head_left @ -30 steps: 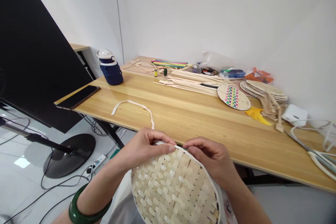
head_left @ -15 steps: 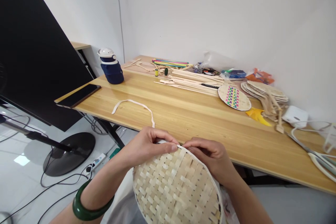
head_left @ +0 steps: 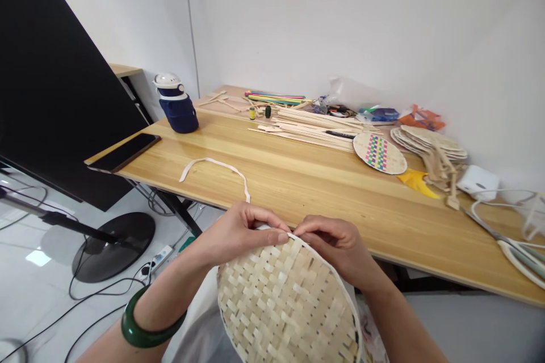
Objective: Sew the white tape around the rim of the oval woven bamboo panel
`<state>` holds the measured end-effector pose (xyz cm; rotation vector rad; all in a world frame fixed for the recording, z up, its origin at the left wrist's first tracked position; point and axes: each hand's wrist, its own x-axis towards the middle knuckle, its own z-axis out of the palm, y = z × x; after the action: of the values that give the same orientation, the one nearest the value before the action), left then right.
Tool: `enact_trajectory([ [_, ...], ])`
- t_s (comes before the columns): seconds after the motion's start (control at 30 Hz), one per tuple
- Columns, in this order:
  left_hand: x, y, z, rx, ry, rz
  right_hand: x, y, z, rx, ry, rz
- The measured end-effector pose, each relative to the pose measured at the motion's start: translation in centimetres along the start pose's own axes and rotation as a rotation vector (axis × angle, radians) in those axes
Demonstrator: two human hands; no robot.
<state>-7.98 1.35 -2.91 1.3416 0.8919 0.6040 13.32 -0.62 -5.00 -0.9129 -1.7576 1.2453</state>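
Note:
A round woven bamboo fan panel (head_left: 285, 300) with white edging stands tilted close to my body, below the table's front edge. My left hand (head_left: 251, 233) grips its top rim, thumb on the near face and fingers behind. Beside it, my right hand (head_left: 334, 244) pinches the white edging at the top right of the rim; its fingertips are partly hidden behind the panel. A white fabric strip (head_left: 221, 164) curves over the table and runs down to my left hand.
On the wooden table (head_left: 298, 187) lie bamboo strips (head_left: 315, 130), a fan with coloured squares (head_left: 378, 153), stacked woven panels (head_left: 430, 139) and scissors (head_left: 494, 232). A phone (head_left: 125, 152) and blue bottle (head_left: 176, 108) are left. A black stand (head_left: 113, 247) and cables occupy the floor.
The view has shifted slightly, so the table items sit a little higher and further left. Both hands keep nearly the same hold on the rim.

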Motion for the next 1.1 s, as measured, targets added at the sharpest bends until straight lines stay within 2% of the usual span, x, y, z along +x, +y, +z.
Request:
enact_trajectory([
  [0.2, 0.0, 0.1, 0.1, 0.005, -0.004, -0.027, -0.3, 0.5, 0.1, 0.091, 0.086, 0.135],
  [0.47, 0.3, -0.3, 0.1, 0.048, 0.022, -0.05, 0.5, -0.3, -0.3, 0.021, 0.045, -0.067],
  [0.57, 0.1, -0.2, 0.1, 0.093, 0.07, -0.043, 0.4, -1.2, -0.5, -0.217, 0.118, -0.252],
  [0.73, 0.2, -0.1, 0.4, 0.111, 0.138, -0.025, 0.0, -2.5, 1.0, -0.858, 0.2, -0.481],
  [0.83, 0.3, -0.2, 0.5, 0.125, 0.177, -0.037, 0.4, -2.7, 2.2, -1.01, 0.221, -0.56],
  [0.9, 0.3, -0.2, 0.5, 0.143, 0.189, -0.039, 0.4, -3.2, 2.6, -0.932, 0.255, -0.616],
  [0.97, 0.3, -0.2, 0.4, 0.164, 0.222, -0.038, -0.2, -3.9, 2.7, -0.709, 0.333, -0.612],
  [1.03, 0.2, -0.2, 0.3, 0.162, 0.279, -0.037, -1.8, -4.8, 2.4, -0.416, 0.39, -0.496],
  [1.1, 0.2, -0.2, 0.1, 0.13, 0.336, -0.03, -3.9, -5.6, 1.4, -0.186, 0.372, -0.28],
])
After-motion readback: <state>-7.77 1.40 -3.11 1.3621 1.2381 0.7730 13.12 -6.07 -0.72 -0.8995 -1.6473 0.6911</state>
